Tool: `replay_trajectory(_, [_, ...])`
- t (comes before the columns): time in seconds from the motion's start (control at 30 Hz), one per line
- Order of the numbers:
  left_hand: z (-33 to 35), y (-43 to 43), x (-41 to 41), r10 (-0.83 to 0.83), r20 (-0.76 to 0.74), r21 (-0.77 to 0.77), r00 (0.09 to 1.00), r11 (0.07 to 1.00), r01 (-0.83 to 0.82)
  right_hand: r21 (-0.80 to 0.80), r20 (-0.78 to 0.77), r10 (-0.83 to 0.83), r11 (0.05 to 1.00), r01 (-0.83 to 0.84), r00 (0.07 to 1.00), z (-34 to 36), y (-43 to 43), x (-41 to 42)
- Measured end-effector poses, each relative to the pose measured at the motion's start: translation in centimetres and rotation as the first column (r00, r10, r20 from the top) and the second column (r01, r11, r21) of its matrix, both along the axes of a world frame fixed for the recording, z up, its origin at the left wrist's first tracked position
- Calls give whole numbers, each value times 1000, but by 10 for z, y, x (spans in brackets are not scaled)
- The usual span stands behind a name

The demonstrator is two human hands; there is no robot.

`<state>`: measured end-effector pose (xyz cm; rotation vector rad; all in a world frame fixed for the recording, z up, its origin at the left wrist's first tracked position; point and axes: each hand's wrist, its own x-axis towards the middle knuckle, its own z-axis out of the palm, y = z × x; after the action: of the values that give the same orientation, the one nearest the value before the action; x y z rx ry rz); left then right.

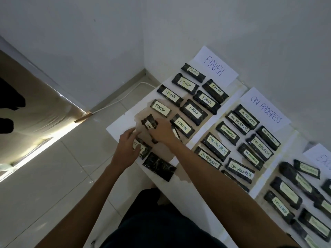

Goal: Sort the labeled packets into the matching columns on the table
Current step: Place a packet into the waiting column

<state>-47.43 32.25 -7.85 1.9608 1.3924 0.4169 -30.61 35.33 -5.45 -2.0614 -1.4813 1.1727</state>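
Packets marked FINISH [193, 111] lie in two slanted rows just beyond the right grip [162, 131], running away from it to the FINISH sheet [215, 67] by the wall. The right grip is clamped round the packet marked WAI [149, 122], with its fingers curled over the packet's near end so the rest of the word is hidden. That packet is tilted at the left end of the white desk [118, 127], just short of the nearest FINISH label. Under the right edge of the same grip a sliver of another label [175, 133] shows, too covered to read.

The left grip [127, 147] sits just beside the right one, nearer the person. Its fingers are laid loosely across the second packet [144, 153] and its thumb is stretched out apart, so it rests there rather than clasps. I cannot read the label under those fingers. Just nearer than the left grip, touching the second packet's end, is a plain-faced packet [159, 166] with no label showing.

Off to the right of both grips run the ON PROGRESS packets [238, 122], below the ON PROGRESS sheet [265, 110]. Farther right are the EXCLUDED packets [279, 208], with a sheet [320, 156] cut off by the edge of the view. Left of the left grip, the tiled floor [53, 185] drops away, with a white cable [125, 97] along the wall's foot.
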Motion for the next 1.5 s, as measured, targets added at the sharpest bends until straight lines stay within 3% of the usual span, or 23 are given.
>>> replay_trajectory(0.07, [13, 1, 11, 79, 90, -43, 993, 996, -75, -118, -222, -138, 986, 114, 965, 11, -5, 14])
replay_trajectory(0.2, [37, 1, 36, 250, 208, -304, 946, 935, -181, -253, -402, -299, 945, 209, 865, 15, -22, 27])
replay_trajectory(0.27, [42, 1, 45, 323, 261, -440, 909, 879, -186, -293, -434, -364, 922, 252, 824, 16, -29, 31])
replay_trajectory(0.37, [48, -3, 56, 354, 289, -516, 889, 840, -166, -322, -455, -427, 897, 302, 782, 22, -41, 36])
replay_trajectory(0.47, [52, -9, 63, 423, 305, -565, 853, 801, -195, -298, -454, -380, 917, 265, 806, 36, -57, 43])
replay_trajectory(0.57, [55, -14, 64, 449, 334, -600, 829, 779, -181, -205, -350, -220, 966, 155, 910, 51, -79, 52])
replay_trajectory(0.67, [57, -25, 71, 327, 354, -563, 876, 823, -80, -132, -259, -212, 974, 183, 942, 64, -110, 55])
replay_trajectory(0.77, [61, -44, 84, 250, 337, -554, 908, 832, -23, 16, 29, -135, 991, 135, 990, 65, -146, 58])
replay_trajectory(0.83, [66, -61, 95, 244, 327, -592, 913, 806, -3, 40, 224, -74, 997, 67, 972, 59, -170, 58])
replay_trajectory(0.9, [70, -78, 107, 201, 328, -600, 923, 799, 39, 55, 279, -90, 995, 78, 956, 54, -191, 62])
replay_trajectory(1.0, [74, -104, 123, -26, 241, -466, 970, 874, 139, 75, 360, -111, 993, 90, 926, 53, -223, 77])
replay_trajectory(1.07, [74, -118, 132, -315, 14, -197, 949, 930, 311, 76, 409, -131, 991, 109, 903, 53, -249, 92])
replay_trajectory(1.13, [74, -131, 143, -490, -164, 24, 856, 866, 500, 70, 406, -170, 985, 155, 898, 53, -278, 108])
replay_trajectory(1.2, [78, -147, 159, -574, -216, 105, 790, 790, 604, 63, 398, -199, 980, 189, 896, 54, -310, 124])
replay_trajectory(1.5, [79, -236, 239, -758, -254, 192, 601, 569, 799, 70, 367, -337, 939, 335, 867, 59, -450, 184])
